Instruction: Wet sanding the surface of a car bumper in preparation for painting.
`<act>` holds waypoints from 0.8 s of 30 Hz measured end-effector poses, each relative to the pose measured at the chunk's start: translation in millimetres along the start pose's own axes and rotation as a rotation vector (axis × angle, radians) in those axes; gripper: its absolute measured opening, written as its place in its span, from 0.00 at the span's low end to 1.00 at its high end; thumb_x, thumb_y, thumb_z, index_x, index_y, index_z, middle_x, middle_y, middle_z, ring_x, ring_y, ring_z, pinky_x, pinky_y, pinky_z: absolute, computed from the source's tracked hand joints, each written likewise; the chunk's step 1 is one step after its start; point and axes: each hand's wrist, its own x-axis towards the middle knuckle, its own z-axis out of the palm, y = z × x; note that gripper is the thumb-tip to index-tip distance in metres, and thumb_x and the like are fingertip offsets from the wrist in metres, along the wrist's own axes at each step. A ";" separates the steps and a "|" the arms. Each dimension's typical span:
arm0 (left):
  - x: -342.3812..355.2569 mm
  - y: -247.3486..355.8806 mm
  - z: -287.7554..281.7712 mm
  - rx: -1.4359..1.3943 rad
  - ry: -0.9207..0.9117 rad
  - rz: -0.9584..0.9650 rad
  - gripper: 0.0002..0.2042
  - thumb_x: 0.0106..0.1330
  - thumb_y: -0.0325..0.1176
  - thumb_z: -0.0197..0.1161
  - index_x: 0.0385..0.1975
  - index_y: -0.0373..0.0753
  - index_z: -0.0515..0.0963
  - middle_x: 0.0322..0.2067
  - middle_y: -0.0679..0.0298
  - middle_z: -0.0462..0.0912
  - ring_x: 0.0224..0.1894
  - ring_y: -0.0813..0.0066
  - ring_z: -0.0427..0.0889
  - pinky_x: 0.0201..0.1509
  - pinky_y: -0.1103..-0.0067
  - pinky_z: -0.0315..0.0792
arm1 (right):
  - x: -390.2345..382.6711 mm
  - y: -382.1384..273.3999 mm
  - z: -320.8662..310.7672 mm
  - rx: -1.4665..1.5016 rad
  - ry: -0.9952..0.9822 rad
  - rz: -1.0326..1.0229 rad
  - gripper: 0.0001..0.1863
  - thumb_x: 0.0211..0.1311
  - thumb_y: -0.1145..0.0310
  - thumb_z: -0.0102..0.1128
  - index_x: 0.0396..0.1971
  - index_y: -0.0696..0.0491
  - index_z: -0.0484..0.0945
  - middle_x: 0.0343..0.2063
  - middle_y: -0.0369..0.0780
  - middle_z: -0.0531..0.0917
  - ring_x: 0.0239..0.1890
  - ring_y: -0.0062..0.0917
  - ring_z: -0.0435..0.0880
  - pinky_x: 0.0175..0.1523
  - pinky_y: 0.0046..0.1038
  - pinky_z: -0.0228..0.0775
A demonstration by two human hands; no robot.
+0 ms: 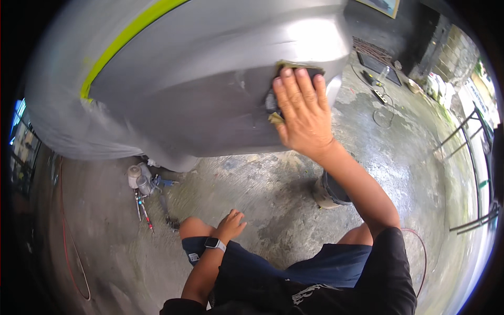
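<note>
A grey concrete floor [252, 220] is spreading all around, showing dark, uneven stains; a dark wall [412, 31] is standing at the upper right, with 1 framed picture [386, 6] showing against it; rough pale blockwork [454, 52] is rising farther right; daylight is coming in along the right side, glinting off the floor.

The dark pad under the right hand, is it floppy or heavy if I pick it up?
The pad is probably light, since the right hand covers most of it. Its thin, yellowish edges poke out, so they would likely bend. It may slide when pushed, because the grey panel looks smooth.
</note>
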 end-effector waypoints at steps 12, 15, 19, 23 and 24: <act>4.0 -2.4 2.3 0.013 -0.025 0.038 0.16 0.68 0.43 0.64 0.49 0.41 0.76 0.53 0.56 0.75 0.53 0.51 0.81 0.55 0.61 0.76 | -11.4 26.9 -21.4 -0.091 -0.044 0.101 0.43 0.65 0.53 0.55 0.76 0.57 0.57 0.79 0.41 0.56 0.82 0.32 0.49 0.84 0.43 0.31; 5.5 0.3 -3.5 0.056 -0.075 -0.013 0.18 0.68 0.43 0.64 0.51 0.40 0.76 0.54 0.54 0.75 0.55 0.50 0.80 0.58 0.60 0.75 | 42.2 19.1 -27.8 0.018 0.177 0.121 0.41 0.62 0.56 0.56 0.74 0.57 0.62 0.78 0.44 0.58 0.81 0.36 0.51 0.83 0.44 0.33; 7.5 -0.2 -4.6 0.018 -0.100 -0.053 0.18 0.68 0.46 0.63 0.52 0.43 0.76 0.54 0.56 0.75 0.55 0.51 0.80 0.58 0.60 0.75 | 75.2 6.4 -57.6 0.091 0.016 -0.102 0.38 0.61 0.57 0.56 0.72 0.56 0.67 0.75 0.45 0.63 0.81 0.36 0.52 0.84 0.43 0.34; 3.3 -12.5 -0.5 0.021 -0.060 -0.044 0.18 0.68 0.46 0.64 0.51 0.42 0.76 0.53 0.56 0.75 0.54 0.51 0.80 0.57 0.60 0.75 | 57.3 56.0 -86.7 -0.003 0.041 -0.002 0.37 0.65 0.60 0.50 0.74 0.54 0.63 0.76 0.44 0.62 0.80 0.36 0.56 0.83 0.42 0.40; 2.6 -14.9 1.5 0.008 -0.055 -0.002 0.18 0.69 0.45 0.63 0.51 0.41 0.76 0.51 0.55 0.75 0.53 0.51 0.80 0.56 0.61 0.76 | 53.2 64.1 -85.8 -0.023 0.065 -0.061 0.38 0.65 0.59 0.50 0.75 0.54 0.61 0.77 0.44 0.61 0.80 0.36 0.55 0.83 0.42 0.39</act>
